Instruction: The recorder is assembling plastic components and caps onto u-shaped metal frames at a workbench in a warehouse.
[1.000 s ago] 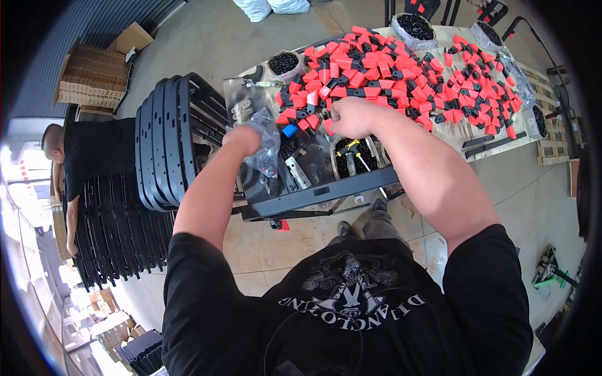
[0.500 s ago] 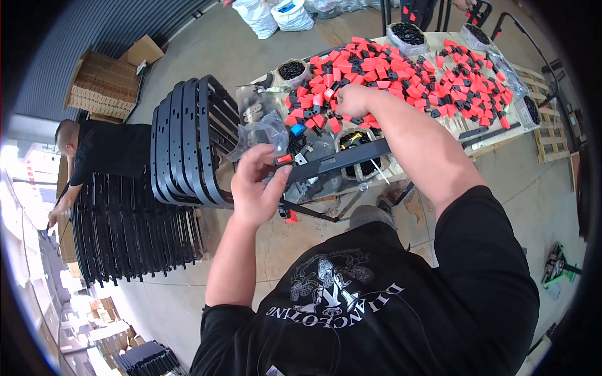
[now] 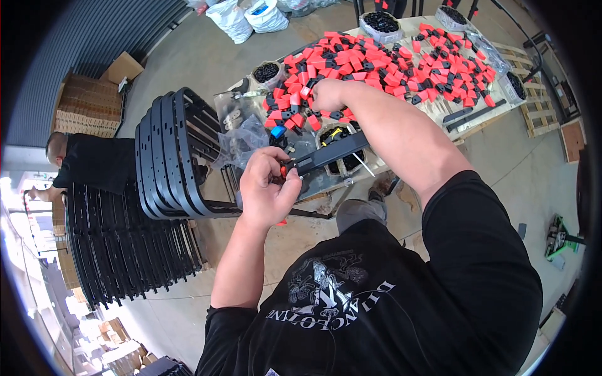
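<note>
My left hand (image 3: 268,188) is closed with thumb and fingers around a small red-and-black plastic piece (image 3: 283,171) at the near end of a black metal bar (image 3: 335,152). The bar slants up to the right and passes under my right forearm. My right hand (image 3: 327,95) is at the left part of a heap of red-and-black plastic pieces (image 3: 392,66). Its fingers curl down among them, and what they grip is hidden. Below the bar lies a container of black parts with a yellow-and-black tool (image 3: 337,134) on it.
Curved black metal frames (image 3: 164,156) stand left of the worktable (image 3: 417,130). Behind them a co-worker (image 3: 97,166) bends over stacked black frames (image 3: 125,241). Tubs of small black parts (image 3: 381,23) edge the heap. A clear plastic bag (image 3: 241,141) lies at the table's left end.
The view has shifted, so the table appears farther left. My left hand has closed more over the red-and-black piece at the bar's end. My right hand stays at the heap.
</note>
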A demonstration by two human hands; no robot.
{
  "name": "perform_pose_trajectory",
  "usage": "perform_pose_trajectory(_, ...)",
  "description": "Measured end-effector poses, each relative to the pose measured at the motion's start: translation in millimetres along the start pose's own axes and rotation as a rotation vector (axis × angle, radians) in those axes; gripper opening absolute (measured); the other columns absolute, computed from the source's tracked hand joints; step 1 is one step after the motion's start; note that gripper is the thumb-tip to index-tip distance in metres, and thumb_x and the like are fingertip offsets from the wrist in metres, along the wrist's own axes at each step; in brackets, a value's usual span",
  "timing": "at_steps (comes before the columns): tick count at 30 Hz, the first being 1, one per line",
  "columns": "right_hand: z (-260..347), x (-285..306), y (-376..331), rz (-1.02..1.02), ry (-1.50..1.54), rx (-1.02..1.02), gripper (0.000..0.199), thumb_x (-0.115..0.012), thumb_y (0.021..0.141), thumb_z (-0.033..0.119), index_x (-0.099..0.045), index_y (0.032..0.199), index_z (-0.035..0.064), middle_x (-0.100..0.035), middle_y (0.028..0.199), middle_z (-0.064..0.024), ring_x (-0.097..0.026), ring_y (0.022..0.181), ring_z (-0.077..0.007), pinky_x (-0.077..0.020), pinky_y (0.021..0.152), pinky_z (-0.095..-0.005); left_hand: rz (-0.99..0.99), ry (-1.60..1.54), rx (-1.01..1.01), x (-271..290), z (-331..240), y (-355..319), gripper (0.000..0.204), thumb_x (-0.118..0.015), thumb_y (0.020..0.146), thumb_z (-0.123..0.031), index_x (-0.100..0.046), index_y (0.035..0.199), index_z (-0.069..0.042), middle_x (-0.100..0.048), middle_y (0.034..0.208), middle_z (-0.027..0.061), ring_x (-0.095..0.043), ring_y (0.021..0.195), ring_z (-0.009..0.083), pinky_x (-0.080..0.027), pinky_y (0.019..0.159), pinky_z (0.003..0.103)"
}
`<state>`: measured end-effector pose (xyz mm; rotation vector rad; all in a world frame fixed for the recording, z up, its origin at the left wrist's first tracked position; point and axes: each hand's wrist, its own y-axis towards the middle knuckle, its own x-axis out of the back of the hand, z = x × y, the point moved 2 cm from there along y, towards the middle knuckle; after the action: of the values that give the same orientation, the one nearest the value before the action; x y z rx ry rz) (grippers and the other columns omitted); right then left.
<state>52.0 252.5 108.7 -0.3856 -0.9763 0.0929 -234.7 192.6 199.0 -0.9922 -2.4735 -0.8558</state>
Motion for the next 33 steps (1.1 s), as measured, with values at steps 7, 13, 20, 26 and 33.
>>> perform_pose_trajectory(7,-1.6,-0.2,2.3,-0.018,-0.045,0.035,0.035,-0.068,0.081,0.029,-0.077,0.100,0.0005,-0.074,0.101,-0.0215,-0.071,0.092,-0.0333,-0.0552,0.081,-0.0425,0.036,-0.097,0.116,-10.4,2.2,7.6,0.032,-0.065,0.084,0.012,-0.060,0.114,0.000,-0.062,0.106,0.0079,-0.056,0.072,0.0045,-0.046,0.060,0.020)
perform_pose_trajectory(13,-1.3,1.1,0.3,-0.015,-0.062,0.042,0.035,-0.069,0.080,0.030,-0.078,0.097,0.0013,-0.074,0.099,-0.0216,-0.071,0.091,-0.0343,-0.0550,0.081,-0.0432,0.089,-0.311,0.525,-9.8,-5.5,3.3,0.024,-0.071,0.090,-0.001,-0.064,0.113,0.000,-0.070,0.089,0.0057,-0.063,0.071,0.0087,-0.052,0.062,0.023)
perform_pose_trajectory(20,2.9,1.5,-1.3,0.026,-0.066,0.053,0.033,-0.070,0.083,0.032,-0.072,0.090,-0.0007,-0.072,0.090,-0.0189,-0.069,0.085,-0.0315,-0.0531,0.075,-0.0437,-0.014,0.374,-0.128,-12.9,-1.8,9.4,0.023,-0.078,0.084,-0.004,-0.074,0.106,-0.002,-0.070,0.089,0.0096,-0.066,0.079,0.0170,-0.052,0.072,0.029)
perform_pose_trajectory(26,1.1,1.0,-0.5,0.012,-0.044,0.043,0.032,-0.072,0.084,0.031,-0.072,0.088,-0.0004,-0.072,0.089,-0.0179,-0.069,0.082,-0.0297,-0.0528,0.074,-0.0428,0.015,0.262,0.065,-11.4,-5.2,8.0,0.021,-0.080,0.081,-0.006,-0.073,0.100,-0.004,-0.073,0.093,0.0112,-0.068,0.083,0.0286,-0.054,0.077,0.036)
perform_pose_trajectory(33,4.2,2.1,-1.0,0.027,-0.052,0.066,0.032,-0.072,0.083,0.031,-0.072,0.089,-0.0002,-0.072,0.088,-0.0173,-0.069,0.081,-0.0289,-0.0529,0.073,-0.0421,0.080,0.232,0.068,-6.9,1.6,11.5,0.017,-0.079,0.081,-0.004,-0.071,0.095,-0.004,-0.072,0.093,0.0123,-0.069,0.084,0.0290,-0.055,0.075,0.036)
